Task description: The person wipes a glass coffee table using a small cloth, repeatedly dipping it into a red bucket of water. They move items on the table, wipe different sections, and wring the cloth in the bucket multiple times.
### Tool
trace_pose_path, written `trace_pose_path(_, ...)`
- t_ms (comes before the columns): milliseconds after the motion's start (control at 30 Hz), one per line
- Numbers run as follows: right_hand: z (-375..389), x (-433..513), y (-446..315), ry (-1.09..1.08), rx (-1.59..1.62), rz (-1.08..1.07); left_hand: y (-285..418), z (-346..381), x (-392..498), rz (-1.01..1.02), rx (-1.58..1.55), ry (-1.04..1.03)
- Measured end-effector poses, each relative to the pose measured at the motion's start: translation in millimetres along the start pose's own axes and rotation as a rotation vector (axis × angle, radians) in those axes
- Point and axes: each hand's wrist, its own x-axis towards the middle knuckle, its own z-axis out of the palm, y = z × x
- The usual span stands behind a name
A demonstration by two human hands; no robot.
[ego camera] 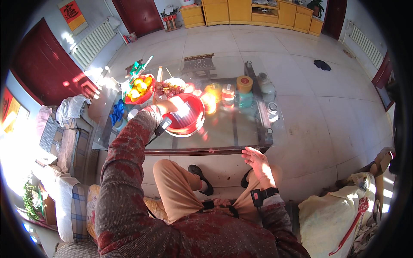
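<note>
My left hand reaches over the near left rim of a red plastic basin on the glass-topped table. Strong sunlight washes out the fingers, so whether they hold anything cannot be told. Just behind the basin lie red grapes, and oranges fill a red basket to their left. My right hand is raised over my right knee, near the table's front edge, with its fingers loosely extended and nothing in it.
Jars stand right of the basin, among them a yellow-lidded tub and a glass jar. A blue cloth or bag lies at the table's left. Sofas flank me; a low stool stands beyond the table.
</note>
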Motion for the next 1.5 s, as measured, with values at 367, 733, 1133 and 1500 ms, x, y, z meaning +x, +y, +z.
trace_pose_path(367,6.6,6.4,1.7,-0.004,-0.022,0.033,22.8,44.3,25.3,-0.1,0.066,-0.209)
trace_pose_path(733,8.3,8.3,0.9,0.01,-0.047,0.027,-36.0,70.0,7.4,0.535,-0.212,0.242)
trace_pose_path(1133,38.0,16.8,-20.2,-0.013,-0.096,-0.067,10.7,-6.8,-40.2,-0.332,-1.572,0.116)
trace_pose_path(1500,229.5,165.0,-26.3,-0.124,-0.513,-0.06,18.5,11.7,-63.9,-0.307,-0.748,0.504)
